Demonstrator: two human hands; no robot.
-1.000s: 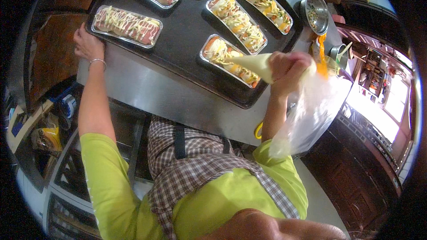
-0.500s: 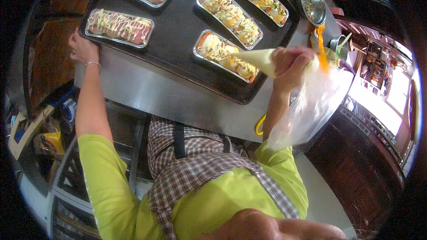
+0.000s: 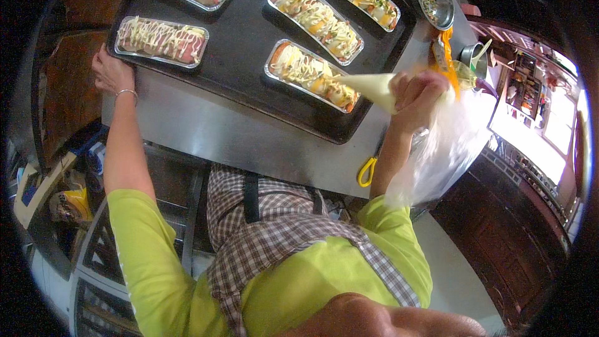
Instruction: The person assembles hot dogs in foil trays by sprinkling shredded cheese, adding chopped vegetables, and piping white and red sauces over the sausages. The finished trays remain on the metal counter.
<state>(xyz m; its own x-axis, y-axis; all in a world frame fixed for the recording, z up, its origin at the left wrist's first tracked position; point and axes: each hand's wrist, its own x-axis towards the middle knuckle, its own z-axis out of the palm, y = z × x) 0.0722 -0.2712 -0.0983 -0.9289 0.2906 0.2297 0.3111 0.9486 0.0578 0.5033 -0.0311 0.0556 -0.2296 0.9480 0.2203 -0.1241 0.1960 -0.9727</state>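
A: Entry one, nearest?
B: Checked apron (image 3: 268, 228), on the near side of the baking tray (image 3: 231, 81).
A: Next?
B: Scissors (image 3: 366, 173), yellow-handled, on the tabletop (image 3: 249, 137) off the tray's near right corner.
A: Right hand (image 3: 415, 97)?
B: Just beyond the tray's right edge; fingers clamped around a piping bag (image 3: 371, 90).
A: Bag, relative to those fingers?
B: Pale filled cone projecting from them, leftward over the tray; loose clear plastic hanging on their near side.
A: Cone's tip?
B: Over the nearest right-hand foil pan (image 3: 310, 76), on the tray; contact with the food, cannot tell.
A: Left hand (image 3: 112, 70)?
B: At the tray's near left corner, one bracelet (image 3: 127, 93); whether its fingers grip the rim, cannot tell.
A: Farther?
B: Five more filled foil pans on the tray, sauce-striped. Beyond its right edge, an orange packet (image 3: 443, 56), then a metal bowl (image 3: 435, 0).
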